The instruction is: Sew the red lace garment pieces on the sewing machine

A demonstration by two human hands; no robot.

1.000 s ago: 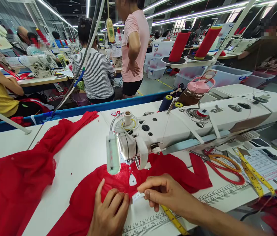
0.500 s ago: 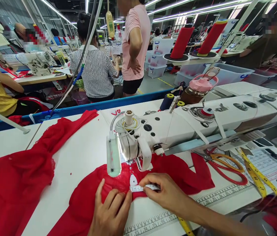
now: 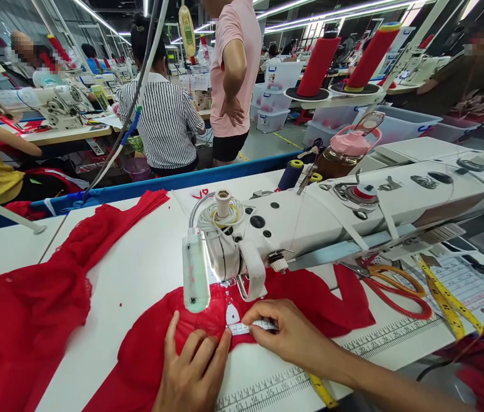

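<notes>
Red fabric (image 3: 151, 320) lies under the sewing machine's head (image 3: 224, 252), with a small gap in it below the needle area. My left hand (image 3: 194, 366) rests on this fabric with its fingers spread, the thumb tip at the end of a white-faced tape measure (image 3: 239, 328). My right hand (image 3: 284, 332) pinches that tape measure between thumb and forefinger, holding it across the fabric under the gap. A yellow length of tape (image 3: 322, 392) shows below my right wrist; whether it is the same tape is hidden.
A second pile of red fabric (image 3: 31, 315) lies on the left. Scissors (image 3: 396, 289), a yellow tape measure (image 3: 443, 297) and a written sheet (image 3: 469, 286) are on the right. A printed ruler (image 3: 267, 392) runs along the table's front edge. Red thread cones (image 3: 319, 67) stand behind; co-workers are beyond.
The view has shifted slightly. My two hands, the tape measure and the red fabric stay nearly as they were.
</notes>
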